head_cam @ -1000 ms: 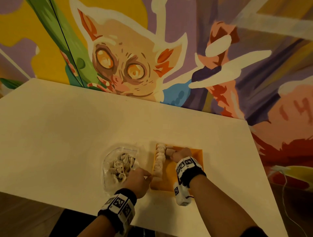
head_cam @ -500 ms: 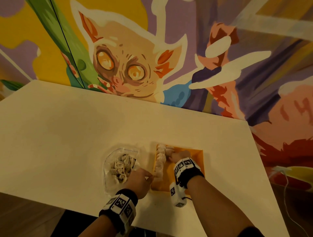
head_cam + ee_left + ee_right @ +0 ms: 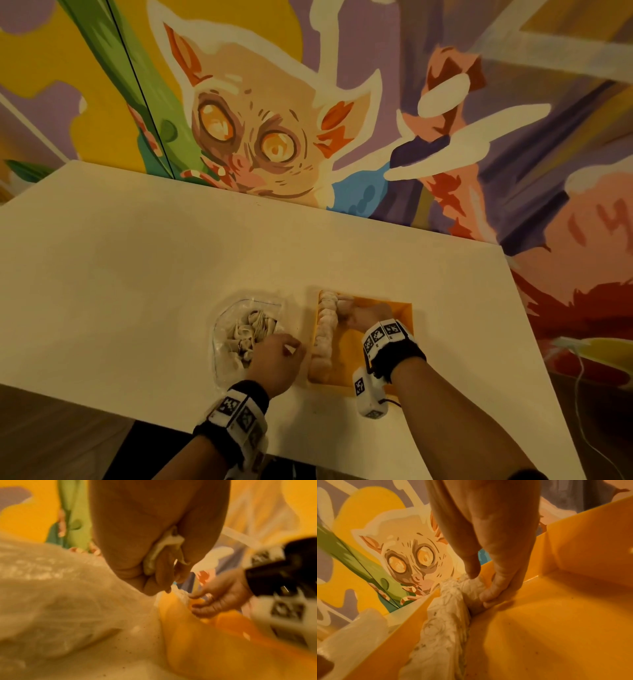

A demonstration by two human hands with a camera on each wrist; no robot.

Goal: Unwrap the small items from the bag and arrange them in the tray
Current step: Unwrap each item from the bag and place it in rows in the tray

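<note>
Orange tray [image 3: 400, 308] set on tabletop [image 3: 137, 274], clear bag [image 3: 226, 329] of wrapped items just beside it on left. Row of unwrapped items [image 3: 325, 329] lined along tray's left wall. Right hand [image 3: 368, 315] pinching item [image 3: 471, 586] at far end. Left hand [image 3: 277, 363] curled round crumpled wrapper [image 3: 164, 545], between bag and tray.

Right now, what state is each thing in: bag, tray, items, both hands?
Plastic bag: open on the table, still holding pale items.
Yellow tray: one row of items along its left wall, second row just begun.
Left hand: beside the bag, clutching a white scrap.
Right hand: in the tray, setting down one item.
</note>
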